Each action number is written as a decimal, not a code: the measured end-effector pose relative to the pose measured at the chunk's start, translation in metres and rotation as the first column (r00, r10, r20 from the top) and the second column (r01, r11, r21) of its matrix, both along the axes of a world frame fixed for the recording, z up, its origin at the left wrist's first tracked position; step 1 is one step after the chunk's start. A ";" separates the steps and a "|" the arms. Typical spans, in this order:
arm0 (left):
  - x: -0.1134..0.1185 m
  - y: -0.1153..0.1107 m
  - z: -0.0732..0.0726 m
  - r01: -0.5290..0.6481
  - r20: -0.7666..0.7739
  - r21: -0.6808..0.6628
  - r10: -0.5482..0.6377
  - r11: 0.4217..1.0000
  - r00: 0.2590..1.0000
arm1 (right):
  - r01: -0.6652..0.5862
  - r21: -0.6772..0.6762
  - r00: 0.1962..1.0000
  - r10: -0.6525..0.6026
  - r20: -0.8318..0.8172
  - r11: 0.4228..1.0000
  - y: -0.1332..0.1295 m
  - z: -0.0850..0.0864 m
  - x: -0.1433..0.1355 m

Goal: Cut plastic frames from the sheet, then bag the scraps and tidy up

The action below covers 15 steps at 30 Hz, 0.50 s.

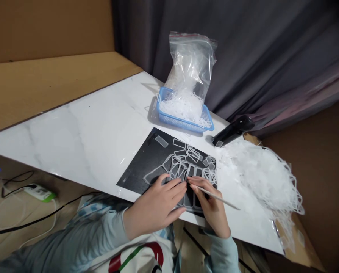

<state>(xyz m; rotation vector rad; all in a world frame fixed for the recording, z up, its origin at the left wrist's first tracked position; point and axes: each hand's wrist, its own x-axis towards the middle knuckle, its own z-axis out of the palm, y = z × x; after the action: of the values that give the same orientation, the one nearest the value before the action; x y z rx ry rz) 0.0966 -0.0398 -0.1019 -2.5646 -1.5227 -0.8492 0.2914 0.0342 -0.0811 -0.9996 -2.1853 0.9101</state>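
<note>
My left hand [163,199] lies with its fingers stretched out over a black mat [136,168], on top of thin white frame-shaped pieces [179,167]. Between the fingers and thumb of my right hand [210,203] is a thin pale stick [224,201], slanting down to the right. Its working end is beside my left fingertips, where the fingers hide the contact. More outline pieces, some rectangular and some curved, overlap along the mat's right half. A small translucent rectangle [161,141] sits alone near the mat's far corner.
Behind the mat a blue basket [180,123] holds white pieces and a clear zip bag [193,57]. A black cylindrical object [233,131] lies to the right, near a large heap of white clear-edged scrap [266,174]. A power strip [40,192] with cables is lower left.
</note>
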 end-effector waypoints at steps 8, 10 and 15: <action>0.000 0.000 0.004 0.009 0.000 -0.026 -0.009 1.000 1.000 | 0.065 0.185 0.995 -0.077 0.058 0.981 -0.004 -0.002 -0.012; 0.000 0.000 0.005 0.010 0.003 -0.036 -0.010 0.999 1.000 | 0.076 0.225 0.992 -0.097 0.081 0.971 -0.004 -0.003 -0.013; 0.001 0.001 0.006 0.005 0.018 -0.057 -0.004 0.998 1.000 | 0.079 0.304 0.981 -0.128 0.144 0.949 -0.001 -0.003 -0.017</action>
<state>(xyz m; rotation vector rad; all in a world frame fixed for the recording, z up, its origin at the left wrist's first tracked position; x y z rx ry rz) 0.0972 -0.0392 -0.0963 -2.6077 -1.5696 -0.8438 0.2746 0.0334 -0.0842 -1.0567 -2.2923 0.4453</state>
